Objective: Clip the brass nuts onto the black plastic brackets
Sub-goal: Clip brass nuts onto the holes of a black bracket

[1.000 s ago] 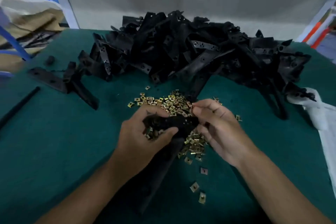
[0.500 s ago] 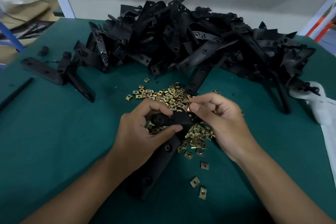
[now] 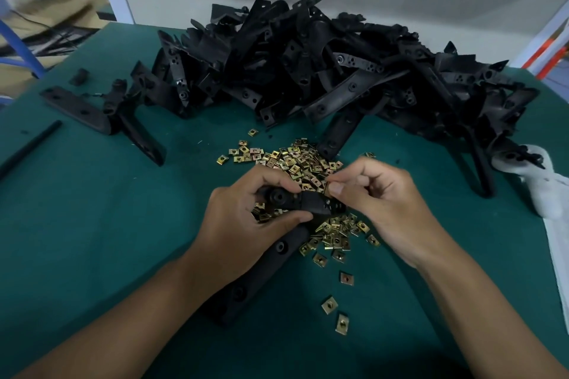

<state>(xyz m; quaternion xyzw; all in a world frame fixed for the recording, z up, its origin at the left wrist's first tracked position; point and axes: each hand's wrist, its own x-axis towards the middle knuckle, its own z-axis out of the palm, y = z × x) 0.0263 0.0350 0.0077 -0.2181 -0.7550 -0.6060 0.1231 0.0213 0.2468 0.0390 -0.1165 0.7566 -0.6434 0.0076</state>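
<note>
My left hand (image 3: 243,218) grips the upper end of a long black plastic bracket (image 3: 261,268), whose lower end rests on the green table. At the bracket's top right edge, the thumb and fingers of my right hand (image 3: 378,200) are pinched together; a brass nut between them is mostly hidden. A heap of loose brass nuts (image 3: 301,163) lies just behind and under both hands. A large pile of black brackets (image 3: 323,71) fills the back of the table.
Two separate brackets (image 3: 101,114) lie at the left, with a thin black rod (image 3: 27,144) near the left edge. A white cloth (image 3: 542,191) sits at the right edge. Stray nuts (image 3: 335,314) lie near the front. Bags stand off the table's back left.
The bracket's top has tilted up so its round hole faces me. My right hand has closed its pinch at the bracket's right end. The camera view has shifted slightly.
</note>
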